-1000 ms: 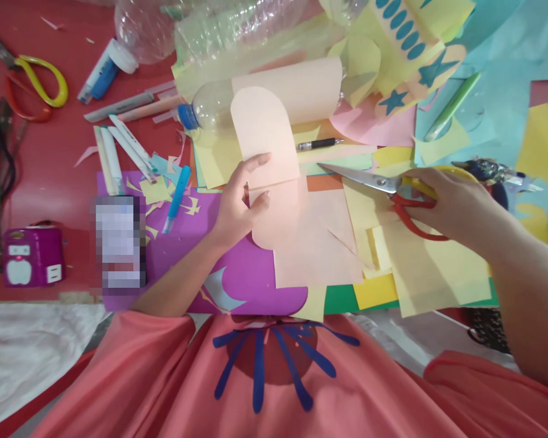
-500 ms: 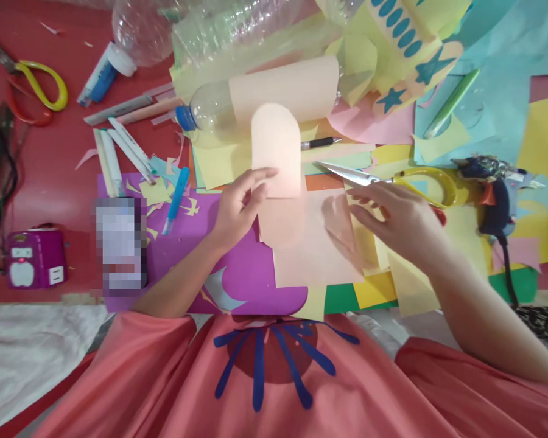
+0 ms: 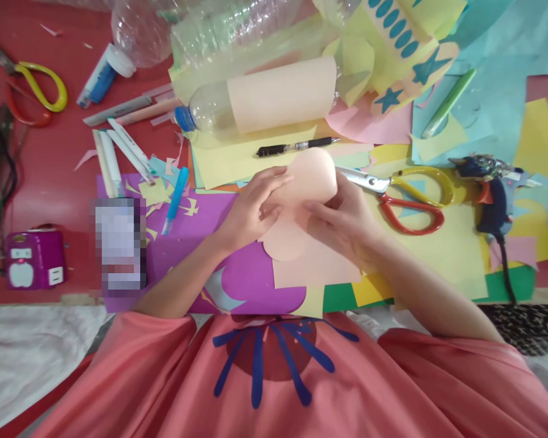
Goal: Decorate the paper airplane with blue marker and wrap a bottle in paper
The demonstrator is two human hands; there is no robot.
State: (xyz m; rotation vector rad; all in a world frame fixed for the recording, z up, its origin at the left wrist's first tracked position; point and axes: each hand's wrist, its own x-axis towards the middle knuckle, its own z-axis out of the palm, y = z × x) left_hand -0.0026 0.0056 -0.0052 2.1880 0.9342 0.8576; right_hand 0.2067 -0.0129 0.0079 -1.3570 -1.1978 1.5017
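Note:
A peach paper cutout [image 3: 313, 173] with rounded ends is held up between my two hands, above the table. My left hand [image 3: 258, 204] pinches its left side with thumb and fingers. On the other side, my right hand [image 3: 347, 213] grips its right edge, the thumb lying on the front. Under the hands lies a larger piece of peach paper [image 3: 310, 267], partly covered. The scissors [image 3: 415, 201] with yellow and red handles rest just right of my right hand, blade tips hidden behind it. A black pen [image 3: 296, 146] lies beyond the cutout.
A clear bottle [image 3: 210, 109] wrapped in peach paper lies at the back. Markers [image 3: 128, 149] and a phone [image 3: 119, 243] are on the left. A glue gun [image 3: 497, 201] with its cord sits at right. Purple paper [image 3: 201, 225] and coloured scraps cover the front.
My right hand has moved left from beside the scissors and taken hold of the cutout. The cutout has tilted and shifted right and nearer, uncovering the pen.

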